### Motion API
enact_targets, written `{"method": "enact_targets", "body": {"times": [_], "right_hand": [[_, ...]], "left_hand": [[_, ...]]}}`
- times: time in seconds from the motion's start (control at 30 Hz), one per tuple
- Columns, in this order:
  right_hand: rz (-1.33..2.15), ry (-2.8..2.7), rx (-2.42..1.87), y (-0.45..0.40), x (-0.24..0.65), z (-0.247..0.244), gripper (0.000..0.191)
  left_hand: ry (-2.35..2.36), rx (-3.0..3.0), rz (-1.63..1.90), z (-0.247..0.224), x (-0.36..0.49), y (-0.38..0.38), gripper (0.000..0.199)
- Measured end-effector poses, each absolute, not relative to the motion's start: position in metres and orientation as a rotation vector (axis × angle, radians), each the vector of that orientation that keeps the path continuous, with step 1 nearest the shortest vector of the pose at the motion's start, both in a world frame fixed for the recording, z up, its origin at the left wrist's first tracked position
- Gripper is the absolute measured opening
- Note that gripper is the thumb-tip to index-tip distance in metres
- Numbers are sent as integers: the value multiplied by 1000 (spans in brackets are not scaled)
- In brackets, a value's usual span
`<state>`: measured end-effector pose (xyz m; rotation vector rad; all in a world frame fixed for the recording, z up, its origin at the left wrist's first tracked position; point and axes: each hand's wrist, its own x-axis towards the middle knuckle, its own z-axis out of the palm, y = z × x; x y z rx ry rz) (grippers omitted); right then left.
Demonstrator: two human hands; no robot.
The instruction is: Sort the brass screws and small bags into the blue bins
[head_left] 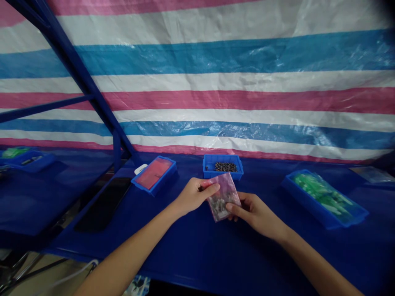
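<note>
A small clear pinkish bag (222,190) with grey metal-looking pieces at its lower end is held up over the blue table. My left hand (195,195) pinches its upper left side, thumb across the front. At the lower right side, my right hand (251,209) grips the same bag between thumb and fingers. Just behind the bag stands a blue bin (224,159) with small dark metal parts (226,167) inside.
To the left are a blue bin with pink-red bags (154,172) and a dark flat object (103,204). A blue bin of green packets (324,193) stands right, with a clear bag (373,174) beyond. A blue metal frame (92,90) rises at the left.
</note>
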<state>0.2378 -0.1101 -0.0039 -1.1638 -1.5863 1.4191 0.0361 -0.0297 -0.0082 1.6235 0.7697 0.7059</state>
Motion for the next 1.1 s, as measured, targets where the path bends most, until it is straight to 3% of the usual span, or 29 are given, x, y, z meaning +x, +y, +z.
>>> {"method": "enact_targets", "body": {"times": [0.2, 0.43, 0.8, 0.93, 1.1], "right_hand": [[1474, -1678, -1147, -112, 240, -7, 28], [1508, -1730, -1226, -113, 240, -11, 37], [1303, -1657, -1248, -107, 244, -9, 41], [1221, -1575, -1270, -105, 247, -4, 42], [1125, -1476, -1275, -106, 255, 6, 42]], "left_hand": [[616, 1357, 599, 4, 30, -25, 41], [527, 1632, 303, 7, 26, -25, 33], [695, 1673, 424, 2, 27, -23, 29], [868, 1807, 706, 27, 4, -12, 31], [1550, 2079, 1511, 49, -71, 10, 35]]}}
